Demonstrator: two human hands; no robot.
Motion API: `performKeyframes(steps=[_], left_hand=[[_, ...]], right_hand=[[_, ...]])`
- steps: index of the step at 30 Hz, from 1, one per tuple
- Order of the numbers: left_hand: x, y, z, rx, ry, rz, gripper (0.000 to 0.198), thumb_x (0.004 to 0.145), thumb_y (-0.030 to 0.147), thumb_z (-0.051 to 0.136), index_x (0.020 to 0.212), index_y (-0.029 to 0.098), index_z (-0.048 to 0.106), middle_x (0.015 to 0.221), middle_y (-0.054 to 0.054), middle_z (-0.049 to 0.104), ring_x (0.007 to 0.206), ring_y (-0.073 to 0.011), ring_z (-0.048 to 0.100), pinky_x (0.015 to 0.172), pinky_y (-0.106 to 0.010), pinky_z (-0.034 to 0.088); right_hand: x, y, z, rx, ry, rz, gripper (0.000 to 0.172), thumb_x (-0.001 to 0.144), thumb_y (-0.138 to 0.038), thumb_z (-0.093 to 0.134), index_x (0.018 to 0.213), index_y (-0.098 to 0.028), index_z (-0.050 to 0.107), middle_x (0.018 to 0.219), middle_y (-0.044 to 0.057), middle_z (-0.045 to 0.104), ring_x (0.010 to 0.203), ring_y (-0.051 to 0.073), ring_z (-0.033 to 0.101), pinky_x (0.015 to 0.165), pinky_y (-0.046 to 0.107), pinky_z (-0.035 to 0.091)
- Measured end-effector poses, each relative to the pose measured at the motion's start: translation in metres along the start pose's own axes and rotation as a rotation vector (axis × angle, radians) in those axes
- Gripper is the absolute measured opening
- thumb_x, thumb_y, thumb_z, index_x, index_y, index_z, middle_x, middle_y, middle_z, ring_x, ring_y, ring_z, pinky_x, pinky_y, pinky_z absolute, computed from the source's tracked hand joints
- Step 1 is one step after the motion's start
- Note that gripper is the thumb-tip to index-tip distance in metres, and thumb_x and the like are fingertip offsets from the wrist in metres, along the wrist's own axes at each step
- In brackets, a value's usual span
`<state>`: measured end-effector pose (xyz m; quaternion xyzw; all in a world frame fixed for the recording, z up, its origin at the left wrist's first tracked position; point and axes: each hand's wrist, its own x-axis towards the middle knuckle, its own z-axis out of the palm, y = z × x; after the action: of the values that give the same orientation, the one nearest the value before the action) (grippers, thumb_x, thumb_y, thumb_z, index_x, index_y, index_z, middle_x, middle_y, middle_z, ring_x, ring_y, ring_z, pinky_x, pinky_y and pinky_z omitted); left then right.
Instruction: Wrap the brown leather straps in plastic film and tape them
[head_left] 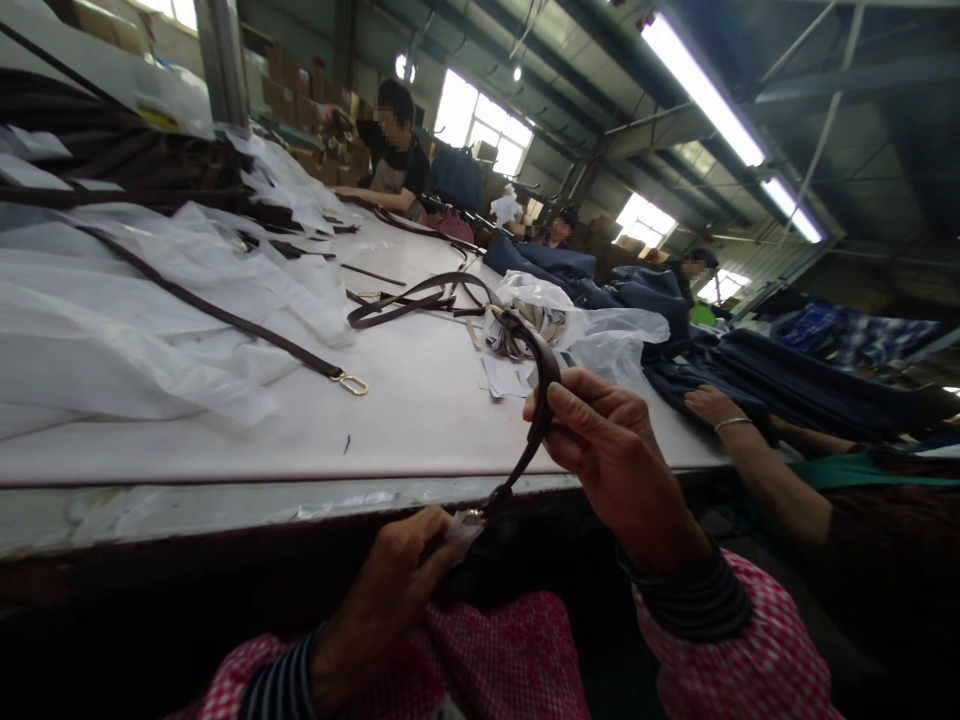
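A dark brown leather strap [545, 365] curves up from the table edge, its upper part looping back over the tabletop. Pinched between thumb and fingers, its middle is in my right hand [611, 455]. Lower and to the left, my left hand [401, 575] is closed on the strap's end, where a small gold-coloured metal fitting [472, 517] shows. A scrap of whitish wrapping [463, 537] lies against that fitting at my fingertips. Another dark strap [217, 315] with a gold-coloured oval clip [351, 384] rests on the table to the left.
Clear plastic sheets [142, 330] cover the left of the white table [285, 445]. Beyond the strap lie a plastic bag [619, 335] and a bundle of pale strips [529, 330]. A co-worker's hand [712, 408] rests on dark blue fabric [787, 380] at right. Other people work farther back.
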<state>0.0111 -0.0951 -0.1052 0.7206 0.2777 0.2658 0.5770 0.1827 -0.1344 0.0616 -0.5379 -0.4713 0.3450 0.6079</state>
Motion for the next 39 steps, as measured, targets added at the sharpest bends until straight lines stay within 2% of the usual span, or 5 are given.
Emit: performKeyframes(steps=[9, 18, 26, 31, 39], left_hand=[[0.009, 0.035, -0.021, -0.237, -0.079, -0.031, 0.031, 0.088, 0.048, 0.072, 0.095, 0.017, 0.070, 0.084, 0.000, 0.068, 0.075, -0.0160, 0.058, 0.068, -0.025, 0.042], [0.031, 0.060, -0.028, -0.295, -0.161, -0.039, 0.032, 0.087, 0.047, 0.073, 0.088, 0.015, 0.069, 0.067, 0.004, 0.057, 0.057, -0.0102, 0.046, 0.052, -0.022, 0.032], [0.042, 0.078, -0.029, -0.466, -0.268, 0.045, 0.025, 0.080, 0.035, 0.081, 0.081, 0.012, 0.072, 0.071, 0.000, 0.065, 0.065, -0.0112, 0.052, 0.062, -0.022, 0.038], [0.041, 0.077, -0.023, -0.678, -0.412, -0.029, 0.024, 0.083, 0.033, 0.079, 0.088, 0.011, 0.070, 0.080, -0.007, 0.072, 0.067, -0.0145, 0.060, 0.062, -0.024, 0.043], [0.049, 0.075, -0.017, -0.739, -0.366, -0.076, 0.021, 0.079, 0.025, 0.082, 0.091, 0.012, 0.069, 0.079, -0.006, 0.071, 0.063, -0.0119, 0.058, 0.058, -0.022, 0.040]], right_hand=[[-0.004, -0.019, 0.000, 0.078, 0.036, -0.095, 0.016, 0.088, -0.029, 0.075, 0.079, -0.016, 0.071, 0.078, 0.002, 0.069, 0.046, 0.003, 0.035, 0.040, 0.020, 0.020], [-0.005, -0.025, 0.002, 0.114, 0.031, -0.162, 0.018, 0.090, -0.029, 0.073, 0.080, -0.014, 0.070, 0.077, 0.001, 0.067, 0.046, 0.003, 0.039, 0.041, 0.019, 0.025], [-0.001, -0.024, -0.009, 0.238, 0.016, -0.110, 0.018, 0.089, -0.030, 0.075, 0.082, -0.014, 0.068, 0.079, 0.001, 0.065, 0.047, 0.001, 0.036, 0.042, 0.015, 0.024], [0.004, -0.016, -0.015, 0.308, -0.014, -0.078, 0.020, 0.087, -0.031, 0.077, 0.082, -0.014, 0.068, 0.078, 0.001, 0.062, 0.048, 0.000, 0.035, 0.042, 0.014, 0.022], [-0.001, 0.004, -0.017, 0.302, -0.045, -0.048, 0.018, 0.092, -0.030, 0.071, 0.084, -0.014, 0.068, 0.079, 0.001, 0.060, 0.050, 0.002, 0.038, 0.045, 0.015, 0.028]])
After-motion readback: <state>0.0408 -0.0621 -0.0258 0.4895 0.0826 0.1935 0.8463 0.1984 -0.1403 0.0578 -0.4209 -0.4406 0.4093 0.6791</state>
